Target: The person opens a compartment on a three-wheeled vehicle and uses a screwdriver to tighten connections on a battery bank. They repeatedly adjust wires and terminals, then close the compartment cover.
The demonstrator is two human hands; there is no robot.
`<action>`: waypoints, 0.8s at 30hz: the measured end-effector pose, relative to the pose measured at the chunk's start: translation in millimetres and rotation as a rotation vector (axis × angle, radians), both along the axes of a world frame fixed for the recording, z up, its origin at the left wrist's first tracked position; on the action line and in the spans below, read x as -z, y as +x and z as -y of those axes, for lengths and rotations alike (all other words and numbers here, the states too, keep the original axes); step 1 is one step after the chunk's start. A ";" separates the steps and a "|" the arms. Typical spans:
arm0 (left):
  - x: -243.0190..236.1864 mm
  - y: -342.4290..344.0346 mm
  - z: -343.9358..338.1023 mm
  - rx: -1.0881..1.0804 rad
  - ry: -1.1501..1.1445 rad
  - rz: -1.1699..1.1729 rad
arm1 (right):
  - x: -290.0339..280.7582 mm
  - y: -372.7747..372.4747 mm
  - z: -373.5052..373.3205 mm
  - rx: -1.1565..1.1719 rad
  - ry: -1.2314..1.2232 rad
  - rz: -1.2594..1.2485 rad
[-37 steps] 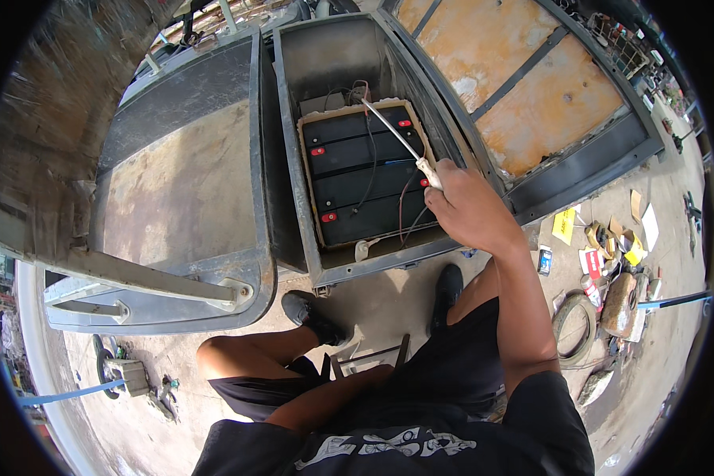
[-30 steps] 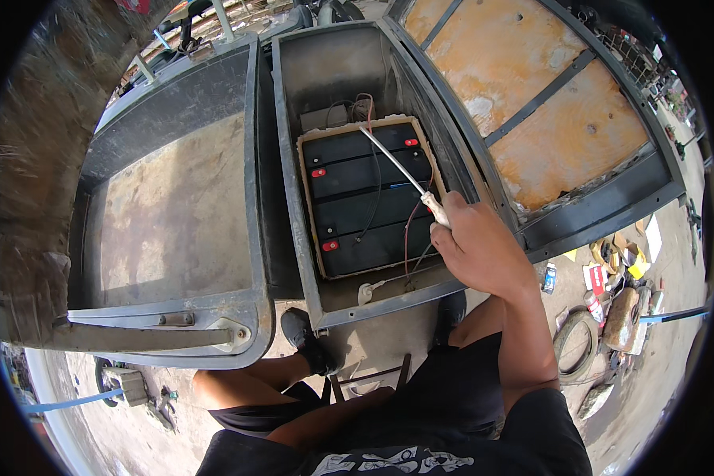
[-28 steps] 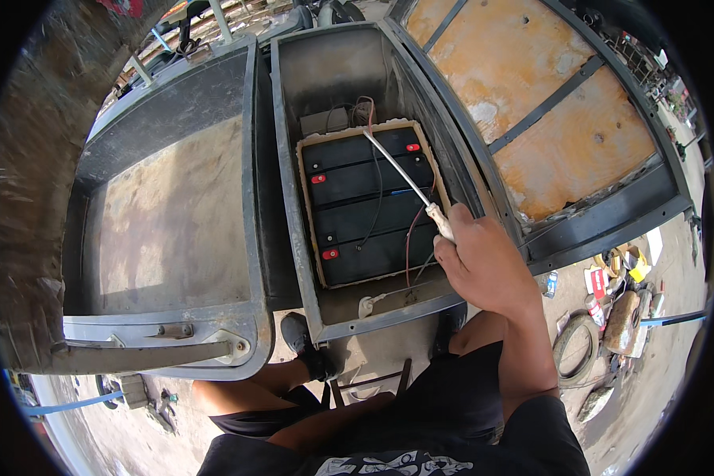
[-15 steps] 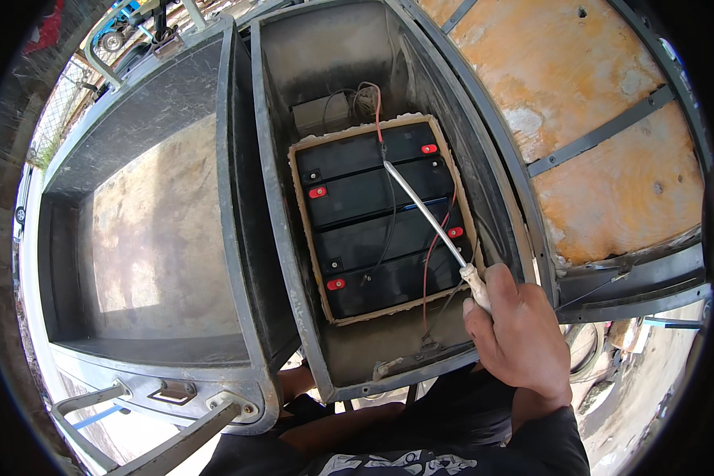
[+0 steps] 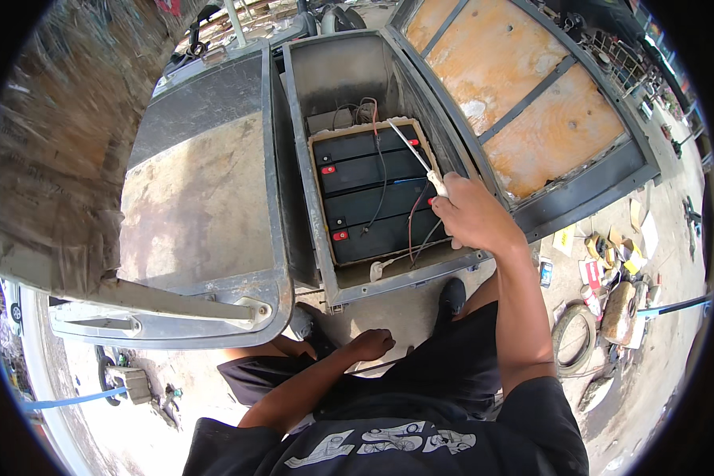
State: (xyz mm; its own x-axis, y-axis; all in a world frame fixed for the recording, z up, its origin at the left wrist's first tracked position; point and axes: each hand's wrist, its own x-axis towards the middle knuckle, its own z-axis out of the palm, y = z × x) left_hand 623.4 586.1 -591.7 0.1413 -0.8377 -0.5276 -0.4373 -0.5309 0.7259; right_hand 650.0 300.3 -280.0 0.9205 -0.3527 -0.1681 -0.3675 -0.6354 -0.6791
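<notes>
My right hand [image 5: 482, 213] is closed around the pale handle of a long screwdriver [image 5: 412, 149]. Its metal shaft slants over several black batteries [image 5: 365, 190] with red terminal covers, and the tip is near the far edge of their brown lining [image 5: 316, 190]. A red wire and a black wire [image 5: 383, 163] run over the batteries. Another reddish wire [image 5: 411, 226] passes near the right side. Below the box, close to my lap, my left hand [image 5: 373, 344] is curled closed; whatever it may hold is hidden.
The batteries sit in a deep metal box [image 5: 329, 262] with a raised wooden-lined lid [image 5: 512, 95] at right. To the left is a shallow tray [image 5: 202, 206] with a metal handle bar [image 5: 190, 297]. A tyre [image 5: 573, 339] and scraps lie on the ground at right.
The view has shifted so the box appears smaller and more ground shows. The screwdriver tip has left the wire joint and is nearer the lining's far edge. My left hand has come into view.
</notes>
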 end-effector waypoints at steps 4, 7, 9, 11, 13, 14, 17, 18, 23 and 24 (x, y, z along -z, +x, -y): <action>-104.7 22.5 -5.0 -0.150 -0.140 -0.020 | -3.3 1.4 -3.6 0.050 0.059 -0.081; -146.2 30.3 -22.3 -0.255 -0.294 -0.047 | -7.5 -0.2 -6.9 0.100 0.122 -0.105; -185.4 34.4 -30.6 -0.319 -0.345 -0.029 | -0.3 2.6 -2.7 0.106 0.154 -0.050; -205.4 38.6 -40.7 -0.357 -0.451 0.009 | 0.7 9.2 -1.9 0.120 0.223 0.030; -231.4 40.6 -43.3 -0.420 -0.533 0.026 | 14.5 26.8 7.6 0.110 0.226 0.122; -241.5 42.0 -43.4 -0.454 -0.573 0.034 | 15.5 34.8 8.5 0.103 0.229 0.166; -257.6 51.1 -36.7 -0.542 -0.732 0.071 | 19.6 69.2 13.9 0.075 0.271 0.104; -264.9 56.0 -32.0 -0.575 -0.771 0.065 | 23.2 81.3 18.5 0.052 0.271 0.051; -289.8 94.8 16.2 -0.852 -0.853 0.111 | 45.6 127.7 16.9 0.065 0.114 -0.161; -290.9 104.2 29.8 -0.860 -0.866 0.187 | 54.7 133.5 19.9 0.068 0.071 -0.192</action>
